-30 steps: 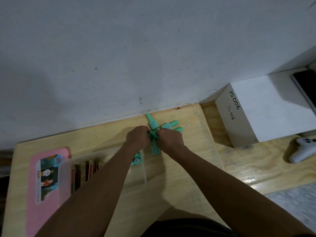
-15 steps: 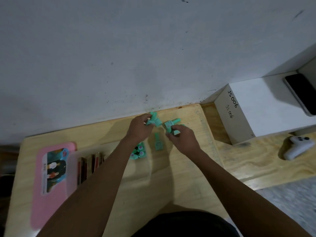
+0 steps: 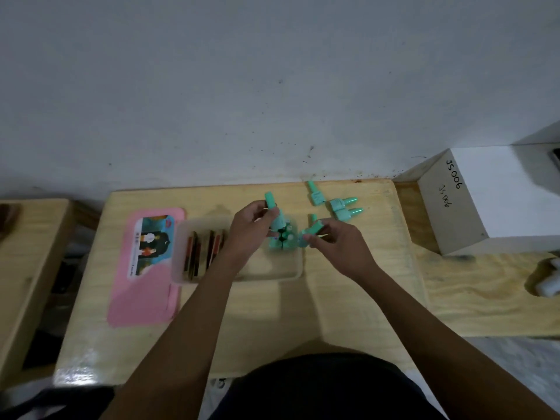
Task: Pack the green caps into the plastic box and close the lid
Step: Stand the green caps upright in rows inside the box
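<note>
Head view, my left hand (image 3: pixel 251 228) curled round one green cap (image 3: pixel 275 215) above the plastic box (image 3: pixel 272 278), my right hand (image 3: pixel 339 250) pinching another cap (image 3: pixel 309 233) at the box's 2 o'clock corner, packed caps (image 3: pixel 285 239) inside there, three loose caps (image 3: pixel 341 204) at 1 o'clock, pink lid (image 3: pixel 142 301) at 9 o'clock

Wood table (image 3: pixel 333 298) w/ glossy grain; clear plastic box (image 3: pixel 266 278); matt green caps (image 3: pixel 341 205).
</note>
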